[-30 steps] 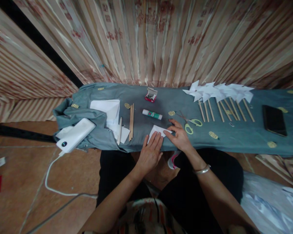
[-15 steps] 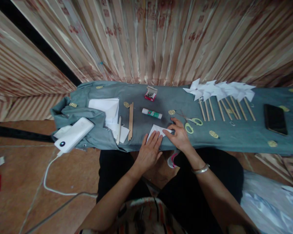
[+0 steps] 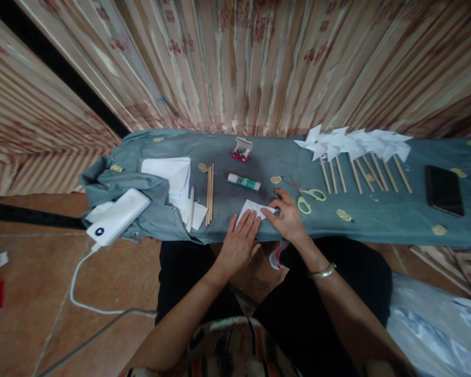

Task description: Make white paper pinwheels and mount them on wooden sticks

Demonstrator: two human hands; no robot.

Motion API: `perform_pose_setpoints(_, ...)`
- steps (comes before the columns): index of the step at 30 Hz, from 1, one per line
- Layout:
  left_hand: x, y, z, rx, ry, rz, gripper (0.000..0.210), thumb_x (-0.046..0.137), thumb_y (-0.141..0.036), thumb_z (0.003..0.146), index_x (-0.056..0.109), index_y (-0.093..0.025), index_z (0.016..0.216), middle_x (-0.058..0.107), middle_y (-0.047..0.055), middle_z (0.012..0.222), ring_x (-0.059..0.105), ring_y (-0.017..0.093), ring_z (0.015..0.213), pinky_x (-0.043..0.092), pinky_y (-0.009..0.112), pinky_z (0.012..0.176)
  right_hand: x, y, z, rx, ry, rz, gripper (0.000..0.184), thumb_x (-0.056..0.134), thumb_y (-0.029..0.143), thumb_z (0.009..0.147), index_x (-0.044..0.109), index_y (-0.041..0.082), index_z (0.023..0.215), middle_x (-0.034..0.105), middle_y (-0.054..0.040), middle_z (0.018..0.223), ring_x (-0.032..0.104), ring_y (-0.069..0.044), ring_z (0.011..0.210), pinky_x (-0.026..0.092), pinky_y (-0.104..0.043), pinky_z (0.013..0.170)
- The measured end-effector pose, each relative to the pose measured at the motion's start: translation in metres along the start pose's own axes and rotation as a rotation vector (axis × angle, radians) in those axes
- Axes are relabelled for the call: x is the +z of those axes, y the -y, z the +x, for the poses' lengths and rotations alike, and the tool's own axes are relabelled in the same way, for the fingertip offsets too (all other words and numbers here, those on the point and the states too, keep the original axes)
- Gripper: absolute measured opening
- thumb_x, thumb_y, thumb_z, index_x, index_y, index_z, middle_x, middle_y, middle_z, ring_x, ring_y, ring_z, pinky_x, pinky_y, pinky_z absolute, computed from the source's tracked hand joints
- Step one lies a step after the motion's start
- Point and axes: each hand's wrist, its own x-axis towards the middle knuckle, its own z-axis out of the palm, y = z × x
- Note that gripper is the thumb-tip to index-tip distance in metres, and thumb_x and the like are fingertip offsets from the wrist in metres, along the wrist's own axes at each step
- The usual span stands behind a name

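A folded piece of white paper lies near the front edge of the cloth-covered table. My left hand rests flat on it with the fingers stretched out, pressing it down. At its right corner, my right hand pinches the paper between thumb and fingers. Just beyond the paper lies a glue stick with a white and green body. Scissors with light green handles lie right of my right hand. Left of my left hand, several thin wooden sticks lie side by side.
White paper pinwheels on sticks lie in a row at the back right. A dark phone is farther right. A small red box stands behind the glue stick. Paper sheets, a white pen-like tool and a white power bank lie left.
Both hands stay in nearly the same place on the paper. The view has shifted very slightly; nothing else has visibly moved.
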Motion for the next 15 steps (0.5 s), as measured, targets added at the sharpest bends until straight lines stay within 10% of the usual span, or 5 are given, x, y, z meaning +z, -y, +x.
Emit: perform_pose_setpoints(15, 0.006, 0.002, -0.001, 0.006, -0.006, 0.007, 0.068, 0.053, -0.025, 0.088, 0.027, -0.009, 0.148, 0.033, 0.019, 0.156, 0.023, 0.029, 0.148, 0.019, 0.053, 0.118, 0.003, 0.007, -0.014, -0.064, -0.019, -0.077, 0.036, 0.057, 0.055, 0.085, 0.062, 0.021, 0.095, 0.052, -0.0152, 0.138, 0.038, -0.033, 0.138, 0.032, -0.054, 0.112)
